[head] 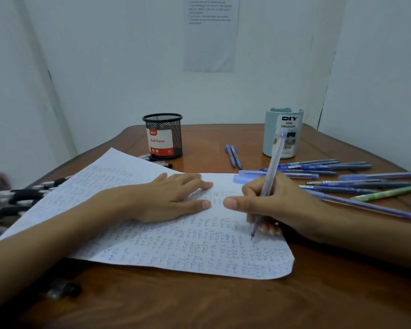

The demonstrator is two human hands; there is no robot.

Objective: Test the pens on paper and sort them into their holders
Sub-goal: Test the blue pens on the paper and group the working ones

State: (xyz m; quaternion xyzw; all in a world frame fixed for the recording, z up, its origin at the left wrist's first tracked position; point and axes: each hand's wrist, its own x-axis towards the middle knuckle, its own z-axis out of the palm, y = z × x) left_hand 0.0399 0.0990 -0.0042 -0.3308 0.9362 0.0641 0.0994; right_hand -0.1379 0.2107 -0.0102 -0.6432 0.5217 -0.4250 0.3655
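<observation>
A sheet of paper (152, 238) covered in blue scribbles lies across the middle of the wooden table (199, 302). My left hand (169, 198) rests flat on it, fingers straight. My right hand (275, 205) grips a translucent blue pen (272, 172) with its tip touching the paper at the sheet's right side. A black mesh holder (163, 135) labelled Ball Pens stands at the back left. A pale blue desk organizer cup (282, 134) stands at the back right.
Several blue pens (330, 169) and one green pen (387, 193) lie scattered at the right. Two blue pens (233, 156) lie between the holders. Several black-and-silver pens (17, 198) lie at the left edge, and a dark cap (64, 289) lies near the front left.
</observation>
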